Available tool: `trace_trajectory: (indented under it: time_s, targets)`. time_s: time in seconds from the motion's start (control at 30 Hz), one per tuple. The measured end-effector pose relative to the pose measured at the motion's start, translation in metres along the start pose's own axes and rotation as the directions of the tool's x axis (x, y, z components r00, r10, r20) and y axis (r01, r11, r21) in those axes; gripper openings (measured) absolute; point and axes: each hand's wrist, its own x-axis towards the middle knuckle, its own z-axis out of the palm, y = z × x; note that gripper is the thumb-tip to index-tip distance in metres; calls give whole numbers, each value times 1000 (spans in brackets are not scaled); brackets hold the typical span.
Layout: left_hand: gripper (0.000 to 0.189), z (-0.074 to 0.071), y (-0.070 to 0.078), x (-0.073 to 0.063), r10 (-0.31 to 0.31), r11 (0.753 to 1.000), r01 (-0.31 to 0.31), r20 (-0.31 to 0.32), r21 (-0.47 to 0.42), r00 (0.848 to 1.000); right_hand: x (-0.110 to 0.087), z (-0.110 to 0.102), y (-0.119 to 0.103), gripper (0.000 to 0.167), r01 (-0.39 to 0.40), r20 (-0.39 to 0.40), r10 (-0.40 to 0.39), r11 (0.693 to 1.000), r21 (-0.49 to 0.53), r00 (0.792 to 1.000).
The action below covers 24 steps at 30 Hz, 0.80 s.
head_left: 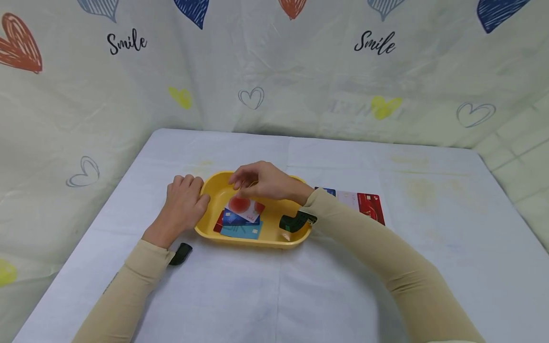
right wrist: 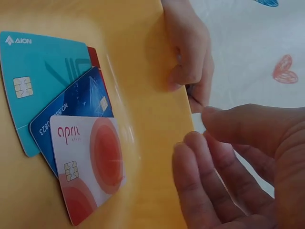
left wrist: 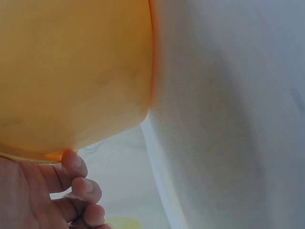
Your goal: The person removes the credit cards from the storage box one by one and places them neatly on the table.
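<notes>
A yellow tray [head_left: 274, 242] lies on the table, and my left hand [head_left: 182, 202] grips its left rim with curled fingers [left wrist: 82, 188]. Inside it, several bank cards overlap: a white card with red circles [right wrist: 88, 164] on top, a dark blue card [right wrist: 78, 107], a teal card [right wrist: 40, 71], and a red card [head_left: 218, 223] mostly hidden beneath. Over the tray, just above the white card, hovers my right hand [head_left: 268, 181], its fingers loosely bent with nothing held between them. The right wrist view shows a gap between that hand's thumb and fingers.
Right of the tray, partly behind my right forearm, more cards lie on the table: a red card [head_left: 371, 207], a pale pink card [head_left: 346, 198] and a blue card [head_left: 329, 191]. A white cloth [head_left: 240, 295] covers the table. Behind it hangs a heart-printed curtain [head_left: 296, 66].
</notes>
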Motion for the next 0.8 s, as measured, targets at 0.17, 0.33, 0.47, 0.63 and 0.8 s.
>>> trace_trajectory:
  time_s: [0.17,0.33,0.47,0.63,0.8]
  targets:
    - [29,0,-1,0,2,1000,-2,-2,0,1000,2,0,3,44,-42,93,41,999,12,995]
    - [28,1,0,1,2,1000,-2,-5,-6,1000,2,1,6,51,-52,147,52,999,-8,988]
    - [28,0,0,0,3,1000,-3,-3,-9,1000,2,2,7,55,-65,192,67,998,-18,979]
    - [26,1,-1,1,15,1000,-15,-17,-19,1000,1,2,8,64,-84,239,89,996,-30,967]
    - [23,2,-1,1,25,999,-26,-32,-34,999,2,2,9,70,-73,253,93,994,-87,963]
